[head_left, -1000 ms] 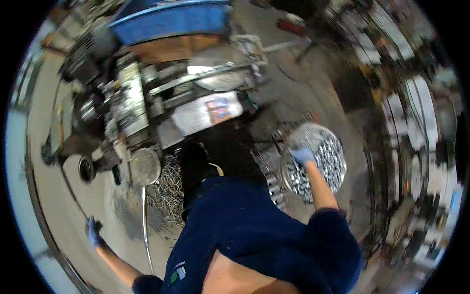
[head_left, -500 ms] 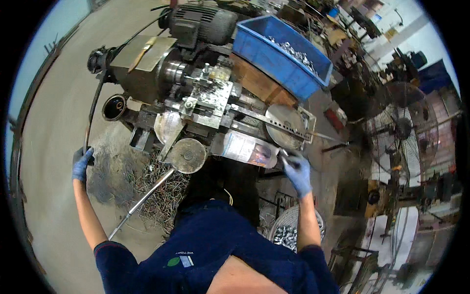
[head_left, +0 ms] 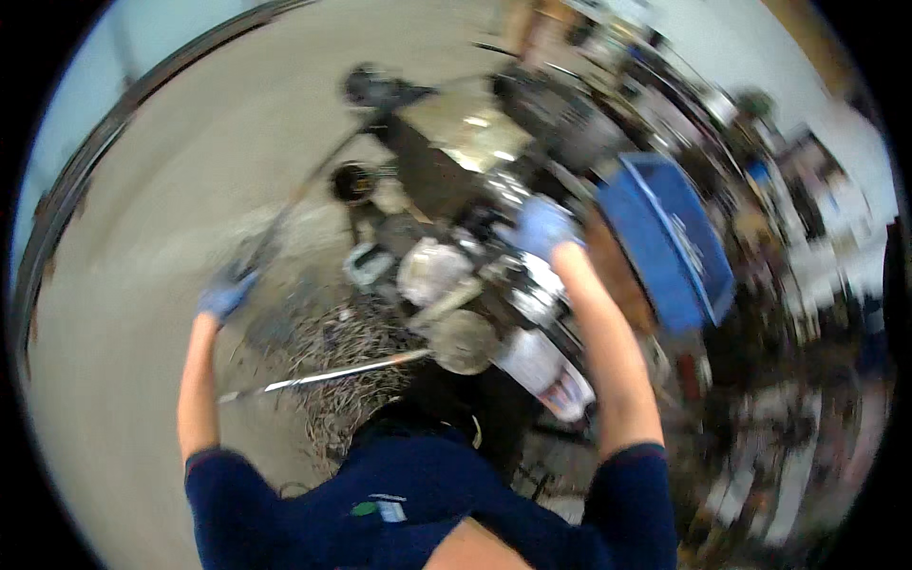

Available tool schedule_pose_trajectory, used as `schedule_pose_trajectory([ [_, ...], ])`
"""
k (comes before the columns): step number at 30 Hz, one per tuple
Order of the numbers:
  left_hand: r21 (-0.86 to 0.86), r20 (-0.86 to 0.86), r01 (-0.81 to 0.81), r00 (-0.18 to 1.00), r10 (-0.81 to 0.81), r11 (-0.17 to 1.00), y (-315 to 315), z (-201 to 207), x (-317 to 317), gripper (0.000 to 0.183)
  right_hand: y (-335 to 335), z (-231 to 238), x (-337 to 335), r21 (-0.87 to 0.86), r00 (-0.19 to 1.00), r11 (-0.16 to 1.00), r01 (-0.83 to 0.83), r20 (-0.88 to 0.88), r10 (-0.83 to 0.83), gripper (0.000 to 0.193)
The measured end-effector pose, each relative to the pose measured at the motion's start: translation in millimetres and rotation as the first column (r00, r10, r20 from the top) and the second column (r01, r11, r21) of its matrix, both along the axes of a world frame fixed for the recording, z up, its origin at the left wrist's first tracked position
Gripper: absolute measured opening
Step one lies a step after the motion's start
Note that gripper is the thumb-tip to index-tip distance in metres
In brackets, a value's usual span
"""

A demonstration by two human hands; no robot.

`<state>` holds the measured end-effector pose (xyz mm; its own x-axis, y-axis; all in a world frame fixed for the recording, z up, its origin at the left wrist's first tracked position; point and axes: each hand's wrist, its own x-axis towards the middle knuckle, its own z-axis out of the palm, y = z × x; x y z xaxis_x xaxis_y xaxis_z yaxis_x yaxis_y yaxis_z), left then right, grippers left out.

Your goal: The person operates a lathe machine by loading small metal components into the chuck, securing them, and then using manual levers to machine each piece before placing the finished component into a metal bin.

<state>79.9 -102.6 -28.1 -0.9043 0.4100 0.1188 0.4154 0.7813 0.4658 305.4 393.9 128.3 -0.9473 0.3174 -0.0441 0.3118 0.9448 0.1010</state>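
A small metal lathe (head_left: 418,176) stands ahead of me, blurred by motion. My left hand (head_left: 226,292), in a blue glove, is closed around the lower end of a long dark lever (head_left: 299,195) that slants up to the machine's far left. My right hand (head_left: 546,228), also gloved in blue, is over the bright metal tool slide (head_left: 534,296), close to the shiny chuck (head_left: 506,188). Its fingers are smeared and partly hidden, so whether it holds anything does not show. A round metal disc (head_left: 463,342) with a long rod handle (head_left: 342,375) sits at the lathe's near side.
Right of the lathe stands a blue plastic bin (head_left: 655,242) with metal pieces inside. Metal shavings (head_left: 356,380) lie heaped on the floor below the disc. A printed sheet (head_left: 541,370) lies at the lathe's near right. Blurred equipment fills the right side.
My right hand has moved from beside the printed sheet, up and left to the tool slide. The left hand stays on the lever. The whole view has turned, shifting the lathe rightward.
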Motion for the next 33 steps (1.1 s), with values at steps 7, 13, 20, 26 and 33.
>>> schedule_pose_trajectory([
  [7,-0.282,0.095,0.047,0.995,-0.020,0.958,32,50,12,0.038,18,-35,-5,-0.091,0.939,0.994,-0.056,-0.342,0.021,0.040],
  [13,-0.336,0.037,-0.020,0.999,0.035,0.942,40,61,16,0.029,26,-36,-27,-0.352,0.887,0.928,0.123,-0.380,-0.262,0.037],
  [20,-0.365,-0.205,0.065,0.967,-0.148,0.929,14,55,-67,0.016,49,-53,-20,-0.616,0.828,0.787,0.036,-0.423,-0.369,0.030],
  [26,-0.475,-0.369,-0.048,0.917,-0.149,0.878,9,39,-162,0.010,48,-42,-20,-0.429,0.888,0.897,0.104,-0.367,-0.278,0.040],
  [33,0.140,-0.357,0.111,0.932,-0.055,0.984,53,26,-132,0.028,-4,29,61,-0.413,0.784,0.908,0.067,-0.541,-0.304,0.022],
])
